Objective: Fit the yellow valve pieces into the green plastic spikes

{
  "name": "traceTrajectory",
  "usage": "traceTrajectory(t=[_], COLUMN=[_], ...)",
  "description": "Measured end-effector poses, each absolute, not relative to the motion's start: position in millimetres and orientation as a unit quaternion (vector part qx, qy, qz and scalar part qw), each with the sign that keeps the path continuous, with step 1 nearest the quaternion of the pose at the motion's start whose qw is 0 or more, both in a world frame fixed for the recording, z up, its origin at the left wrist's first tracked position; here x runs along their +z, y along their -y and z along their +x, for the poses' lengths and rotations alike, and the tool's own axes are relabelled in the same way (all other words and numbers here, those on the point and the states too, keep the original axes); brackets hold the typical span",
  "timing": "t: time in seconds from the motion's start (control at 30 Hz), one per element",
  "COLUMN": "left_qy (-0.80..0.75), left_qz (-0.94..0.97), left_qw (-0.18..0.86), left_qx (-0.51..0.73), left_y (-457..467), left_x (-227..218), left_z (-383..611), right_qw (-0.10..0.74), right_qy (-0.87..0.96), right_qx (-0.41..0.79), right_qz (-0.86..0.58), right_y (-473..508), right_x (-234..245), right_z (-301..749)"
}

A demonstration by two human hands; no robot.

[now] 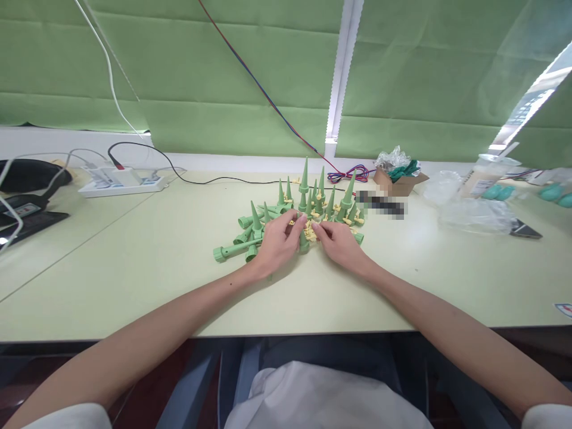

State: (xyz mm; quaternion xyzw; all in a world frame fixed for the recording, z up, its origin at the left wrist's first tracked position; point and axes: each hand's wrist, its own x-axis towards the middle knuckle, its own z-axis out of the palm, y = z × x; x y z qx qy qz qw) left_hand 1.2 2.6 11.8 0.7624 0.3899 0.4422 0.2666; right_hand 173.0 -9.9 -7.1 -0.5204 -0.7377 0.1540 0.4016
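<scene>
Left hand pinches a tapered green plastic piece; right hand is curled, can't tell if it's gripping anything. Wrist bump could topple the upright green plastic cones imo.

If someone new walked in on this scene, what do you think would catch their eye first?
Probably the cluster of green cone-shaped pieces, many pointing upward, in the middle of the pale table. The left hand and right hand come together at its near side, fingertips close to small yellow pieces. Next might be the red-and-blue wire slanting across the green curtain behind.
</scene>
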Motion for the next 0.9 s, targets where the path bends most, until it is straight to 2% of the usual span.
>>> traceTrajectory(t=[0.47,0.9], left_qy=[-0.374,-0.387], left_qz=[0.816,0.799], left_qw=[0.263,0.278], left_qx=[0.355,0.367], left_y=[-3.1,-6.8], left_x=[9.5,5.3], left_z=[0.8,1.2], right_qw=[0.402,0.377], right_qy=[0.717,0.725], right_qx=[0.152,0.154], right_qz=[-0.549,-0.555], right_y=[8.0,5.9], right_x=[-8.6,-11.4], right_z=[172.7,173.3])
